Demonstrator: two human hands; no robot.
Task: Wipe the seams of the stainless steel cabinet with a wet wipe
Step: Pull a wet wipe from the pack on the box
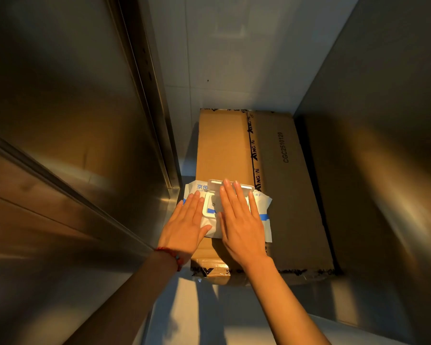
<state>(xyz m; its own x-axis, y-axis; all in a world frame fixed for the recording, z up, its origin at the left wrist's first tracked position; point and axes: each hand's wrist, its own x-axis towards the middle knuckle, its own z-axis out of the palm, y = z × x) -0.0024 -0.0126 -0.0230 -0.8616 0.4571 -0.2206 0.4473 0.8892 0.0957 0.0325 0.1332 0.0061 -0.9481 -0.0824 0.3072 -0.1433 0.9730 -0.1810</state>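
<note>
Both hands are down on the pack of wet wipes [224,212], which lies flat on the near end of a long cardboard box [271,195]. The left hand [187,220] lies flat on the left part of the pack, fingers straight and close together, thumb spread to the side along the pack's near edge. It grips nothing, just presses with the palm. A red bracelet [171,255] sits on that wrist. The right hand [239,220] is laid flat too, fingers straight and pointing away, covering the right half of the pack and reaching onto its plastic lid [230,186]. The lid is flipped up at the far side, and the white frame of the opening shows between the two hands. No wipe is pulled out that I can see; the fingers hide most of the opening.

The pack is white with blue stripes and blue printing at its far left corner. The box under it is brown, taped along the middle and at both ends with printed tape, and has a dark code printed along its right flap. It stands on the pale floor [209,314], pushed up toward a pale wall [234,58] at the back.

Stainless steel cabinet [72,120] panels rise on the left, warm light glowing on them, with a vertical seam [147,95] running down just left of the box. Another steel panel [383,120] closes in on the right, close beside the box.
</note>
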